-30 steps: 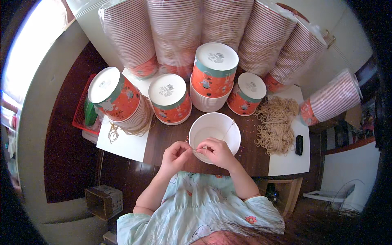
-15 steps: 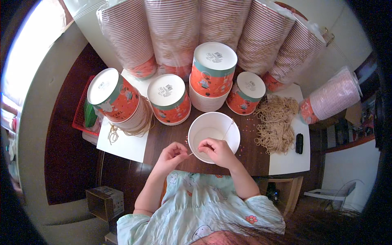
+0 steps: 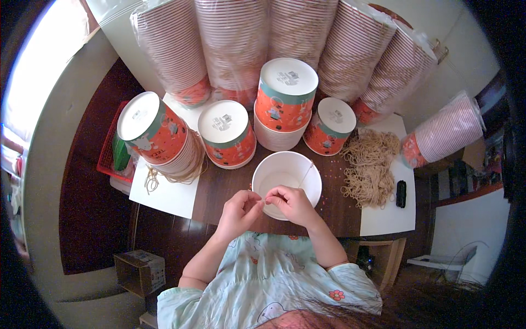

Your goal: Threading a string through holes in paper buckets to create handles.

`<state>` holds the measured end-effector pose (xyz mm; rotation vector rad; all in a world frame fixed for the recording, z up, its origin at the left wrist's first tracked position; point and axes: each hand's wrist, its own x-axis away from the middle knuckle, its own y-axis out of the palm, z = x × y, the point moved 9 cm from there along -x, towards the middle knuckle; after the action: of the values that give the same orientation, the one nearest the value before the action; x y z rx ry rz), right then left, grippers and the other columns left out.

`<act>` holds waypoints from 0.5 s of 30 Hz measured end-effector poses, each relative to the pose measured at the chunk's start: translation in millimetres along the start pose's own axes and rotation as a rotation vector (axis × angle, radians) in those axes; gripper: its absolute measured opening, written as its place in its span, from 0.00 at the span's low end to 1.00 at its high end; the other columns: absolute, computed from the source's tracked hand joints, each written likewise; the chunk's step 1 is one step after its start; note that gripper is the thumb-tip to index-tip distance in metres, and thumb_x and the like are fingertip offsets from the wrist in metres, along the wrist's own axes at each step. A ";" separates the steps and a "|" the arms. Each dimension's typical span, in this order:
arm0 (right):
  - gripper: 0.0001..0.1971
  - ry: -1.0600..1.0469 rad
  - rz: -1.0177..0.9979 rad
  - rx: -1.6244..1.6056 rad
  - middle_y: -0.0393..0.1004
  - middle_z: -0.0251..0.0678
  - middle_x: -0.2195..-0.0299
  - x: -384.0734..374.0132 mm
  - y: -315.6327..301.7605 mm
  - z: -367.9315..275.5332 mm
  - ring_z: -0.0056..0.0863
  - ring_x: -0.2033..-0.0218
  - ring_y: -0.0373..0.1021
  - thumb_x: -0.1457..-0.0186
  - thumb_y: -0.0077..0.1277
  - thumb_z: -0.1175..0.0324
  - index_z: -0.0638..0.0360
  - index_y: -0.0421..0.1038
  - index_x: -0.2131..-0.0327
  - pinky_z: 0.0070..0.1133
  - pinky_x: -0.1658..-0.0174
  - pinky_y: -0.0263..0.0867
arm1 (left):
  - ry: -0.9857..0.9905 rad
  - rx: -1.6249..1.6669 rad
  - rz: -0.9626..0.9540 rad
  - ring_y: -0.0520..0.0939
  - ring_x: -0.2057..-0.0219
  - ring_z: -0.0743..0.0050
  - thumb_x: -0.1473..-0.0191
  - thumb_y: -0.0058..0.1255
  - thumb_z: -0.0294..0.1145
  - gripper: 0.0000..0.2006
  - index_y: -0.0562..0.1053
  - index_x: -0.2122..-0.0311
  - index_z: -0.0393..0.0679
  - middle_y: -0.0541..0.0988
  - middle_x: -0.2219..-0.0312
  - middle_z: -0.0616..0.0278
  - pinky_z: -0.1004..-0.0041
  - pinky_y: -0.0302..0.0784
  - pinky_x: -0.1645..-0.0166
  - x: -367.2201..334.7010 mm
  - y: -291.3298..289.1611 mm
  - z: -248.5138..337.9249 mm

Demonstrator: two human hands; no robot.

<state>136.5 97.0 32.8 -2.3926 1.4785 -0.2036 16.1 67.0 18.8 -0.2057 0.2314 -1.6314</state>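
An open white paper bucket point(image 3: 274, 171) stands upright at the front middle of the table. A thin beige cord point(image 3: 305, 176) runs from its right rim down behind my right hand point(image 3: 294, 207), which is closed in a pinch over the bucket's near side. My left hand point(image 3: 240, 213) is also pinched, at the bucket's near left rim. The fingertips of both hands almost meet, with a short bit of the cord between them. The fingers partly hide the cord there.
Upside-down orange buckets point(image 3: 227, 143) stand behind. Tall wrapped bucket stacks point(image 3: 233, 44) line the back. On the right lie a heap of beige cords point(image 3: 371, 167) and a black object point(image 3: 401, 194). Loose cords point(image 3: 152, 180) hang by the left stack point(image 3: 164, 137). A red basket point(image 3: 104, 156) sits at left.
My left hand has moved right and slightly up, bringing its fingertips close to the right hand's. The right hand and the bucket have hardly moved.
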 end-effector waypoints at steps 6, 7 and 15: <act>0.05 0.010 -0.007 -0.016 0.73 0.37 0.77 0.2 1.2 2.3 0.26 0.75 0.71 0.52 0.48 0.71 0.63 0.69 0.73 0.20 0.71 0.64 | -0.040 0.002 -0.031 0.70 0.79 0.87 0.55 0.51 0.24 0.05 0.69 0.72 0.36 0.73 0.80 0.66 0.84 0.66 0.74 1.1 5.7 -0.9; 0.05 0.009 -0.008 -0.016 0.73 0.37 0.77 0.1 1.8 2.4 0.26 0.75 0.71 0.52 0.48 0.71 0.63 0.69 0.73 0.20 0.71 0.64 | -0.021 0.017 -0.001 0.70 0.79 0.88 0.54 0.51 0.24 0.05 0.69 0.72 0.36 0.72 0.81 0.67 0.85 0.66 0.75 0.9 4.4 -0.6; 0.06 -0.004 0.011 -0.016 0.72 0.38 0.77 -0.4 0.7 1.8 0.26 0.75 0.70 0.52 0.48 0.71 0.63 0.68 0.72 0.21 0.71 0.64 | -0.069 0.151 0.020 0.69 0.78 0.89 0.53 0.49 0.23 0.03 0.69 0.72 0.37 0.72 0.80 0.70 0.85 0.65 0.73 1.7 4.7 -15.7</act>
<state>136.3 97.4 30.9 -2.3955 1.4970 -0.1849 16.2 65.3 2.4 -0.1440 0.0571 -1.6112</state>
